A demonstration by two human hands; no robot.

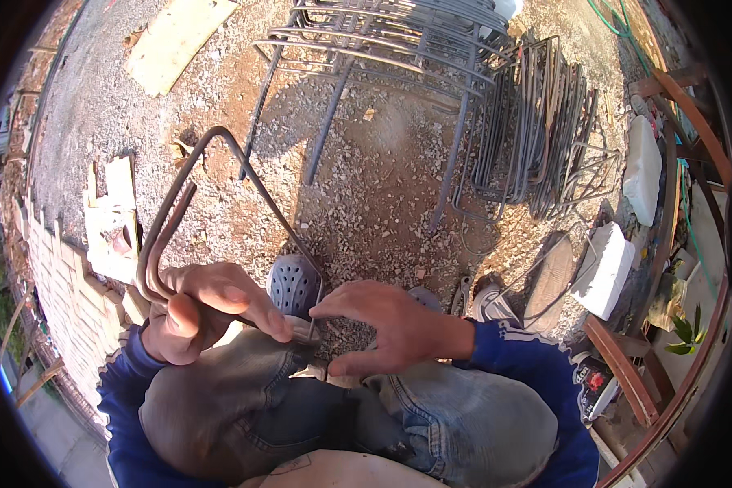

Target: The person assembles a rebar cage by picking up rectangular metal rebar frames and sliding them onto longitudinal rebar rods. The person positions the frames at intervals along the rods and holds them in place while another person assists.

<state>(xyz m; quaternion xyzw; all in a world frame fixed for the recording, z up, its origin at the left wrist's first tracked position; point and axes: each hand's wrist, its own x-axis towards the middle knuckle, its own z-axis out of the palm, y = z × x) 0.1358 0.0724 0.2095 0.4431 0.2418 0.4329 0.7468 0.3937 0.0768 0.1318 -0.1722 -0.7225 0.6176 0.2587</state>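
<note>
The left hand (199,313) grips a dark grey, round metal rod bent into an angular loop (268,197), fingers curled around its lower part, above the faded blue jeans (472,415). The right hand (390,321) has its thumb spread wide from its fingers, the fingertips right by the rod's thin end; whether they touch is unclear. A grey perforated clog (291,285) shows just beyond.

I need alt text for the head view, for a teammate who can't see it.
A person's left hand grips a bent metal rod, while the open right hand is close to the rod's lower end; whether it touches is unclear. Beyond, bundles of bent metal bars rest on gravel, with white blocks to the right.
</note>
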